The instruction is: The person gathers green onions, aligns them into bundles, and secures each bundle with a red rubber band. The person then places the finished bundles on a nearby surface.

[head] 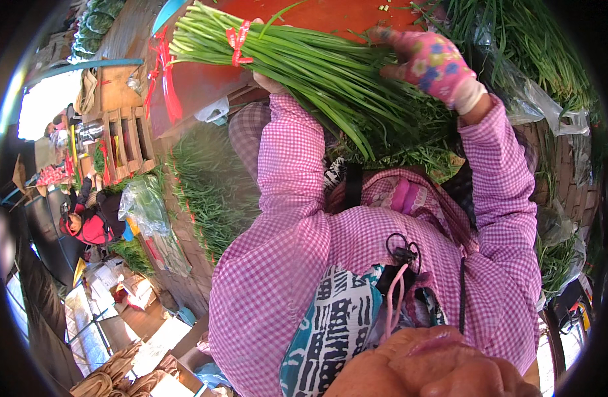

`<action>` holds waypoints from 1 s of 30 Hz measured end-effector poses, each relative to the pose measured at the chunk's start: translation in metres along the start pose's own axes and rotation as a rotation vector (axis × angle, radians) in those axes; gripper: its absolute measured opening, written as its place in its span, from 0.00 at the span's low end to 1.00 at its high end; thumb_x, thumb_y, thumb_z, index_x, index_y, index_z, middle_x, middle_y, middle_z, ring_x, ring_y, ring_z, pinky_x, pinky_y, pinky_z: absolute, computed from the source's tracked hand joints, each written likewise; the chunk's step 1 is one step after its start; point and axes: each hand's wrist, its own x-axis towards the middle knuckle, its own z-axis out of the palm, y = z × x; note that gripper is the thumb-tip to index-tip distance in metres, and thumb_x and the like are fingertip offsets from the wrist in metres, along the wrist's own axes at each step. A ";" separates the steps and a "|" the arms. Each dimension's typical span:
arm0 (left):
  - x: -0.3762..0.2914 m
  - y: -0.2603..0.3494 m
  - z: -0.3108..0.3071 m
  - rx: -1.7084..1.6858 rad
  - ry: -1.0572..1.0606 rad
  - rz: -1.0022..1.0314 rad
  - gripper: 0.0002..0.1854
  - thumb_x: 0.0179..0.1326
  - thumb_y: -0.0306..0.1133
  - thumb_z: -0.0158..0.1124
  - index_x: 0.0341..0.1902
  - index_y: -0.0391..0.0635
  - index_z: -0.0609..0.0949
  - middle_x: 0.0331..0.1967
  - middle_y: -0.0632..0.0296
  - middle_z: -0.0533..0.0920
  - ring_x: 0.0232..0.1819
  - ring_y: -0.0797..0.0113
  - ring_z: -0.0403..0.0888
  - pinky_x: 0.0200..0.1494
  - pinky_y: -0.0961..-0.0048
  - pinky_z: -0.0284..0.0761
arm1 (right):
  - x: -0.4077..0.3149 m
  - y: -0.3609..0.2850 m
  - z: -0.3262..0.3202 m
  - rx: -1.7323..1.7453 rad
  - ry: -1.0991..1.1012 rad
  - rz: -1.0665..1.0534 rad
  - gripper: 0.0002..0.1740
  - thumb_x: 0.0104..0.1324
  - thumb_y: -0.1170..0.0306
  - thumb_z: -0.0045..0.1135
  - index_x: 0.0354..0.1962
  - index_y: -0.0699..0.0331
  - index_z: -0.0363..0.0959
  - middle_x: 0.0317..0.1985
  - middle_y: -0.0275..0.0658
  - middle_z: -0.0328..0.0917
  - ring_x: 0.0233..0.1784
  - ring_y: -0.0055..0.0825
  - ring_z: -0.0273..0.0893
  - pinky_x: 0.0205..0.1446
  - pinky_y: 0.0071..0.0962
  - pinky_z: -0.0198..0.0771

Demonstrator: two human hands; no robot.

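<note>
A bunch of green garlic chives (304,54), bound near its pale stem ends with a red printed tie (238,43), lies across my left hand (270,83). My left fingers wrap around it from beneath, mostly hidden by the stems. My right hand (435,67), in a pink floral glove with a pale cuff, is beside the leafy end. Its fingers are spread and slightly blurred, and the thumb overlaps the leaves. Beneath the bunch is a red tabletop (304,12).
Red ties (165,79) hang off the table's left edge. Loose chives (532,44) and clear plastic (527,106) are heaped at right. More chives (219,183) cover the ground at left. A person (93,218) works farther left beside a wooden crate (130,141).
</note>
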 end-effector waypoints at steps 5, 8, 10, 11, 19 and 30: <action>0.014 -0.016 0.027 -0.165 -0.127 -0.078 0.39 0.76 0.60 0.47 0.83 0.52 0.57 0.77 0.52 0.67 0.70 0.43 0.74 0.68 0.39 0.75 | -0.001 -0.003 0.008 -0.389 -0.148 -0.052 0.20 0.64 0.60 0.68 0.51 0.59 0.83 0.38 0.47 0.86 0.43 0.50 0.84 0.51 0.43 0.79; 0.016 -0.014 0.025 -0.168 -0.244 -0.132 0.37 0.78 0.59 0.42 0.83 0.51 0.57 0.76 0.50 0.68 0.70 0.42 0.73 0.70 0.38 0.71 | -0.003 -0.013 -0.003 0.082 0.025 0.114 0.16 0.65 0.62 0.68 0.47 0.60 0.85 0.38 0.47 0.86 0.42 0.46 0.85 0.50 0.38 0.79; 0.017 -0.005 0.016 -0.182 -0.163 -0.042 0.37 0.79 0.59 0.40 0.83 0.52 0.57 0.76 0.48 0.68 0.71 0.41 0.72 0.71 0.37 0.69 | -0.008 -0.012 -0.012 0.551 0.190 0.240 0.12 0.69 0.67 0.65 0.42 0.68 0.83 0.35 0.37 0.86 0.38 0.26 0.84 0.45 0.27 0.76; 0.017 0.001 0.011 -0.178 -0.146 -0.017 0.37 0.79 0.59 0.41 0.83 0.52 0.56 0.76 0.48 0.68 0.71 0.41 0.72 0.72 0.37 0.69 | -0.012 -0.008 -0.016 0.698 0.284 0.295 0.11 0.70 0.67 0.65 0.43 0.66 0.83 0.35 0.30 0.83 0.36 0.20 0.78 0.43 0.21 0.72; 0.009 0.007 -0.013 -0.148 -0.198 0.005 0.37 0.79 0.60 0.41 0.83 0.55 0.54 0.75 0.43 0.68 0.73 0.38 0.70 0.75 0.35 0.62 | -0.032 0.052 -0.045 -0.348 -0.157 0.333 0.15 0.69 0.70 0.63 0.53 0.61 0.83 0.43 0.39 0.89 0.46 0.28 0.87 0.51 0.29 0.79; -0.008 -0.030 0.007 -0.097 -0.033 -0.158 0.38 0.77 0.58 0.49 0.83 0.58 0.55 0.62 0.39 0.78 0.61 0.38 0.79 0.67 0.32 0.70 | 0.017 -0.014 0.015 -0.077 -0.161 0.164 0.34 0.66 0.54 0.64 0.68 0.55 0.71 0.43 0.52 0.86 0.47 0.49 0.85 0.51 0.45 0.78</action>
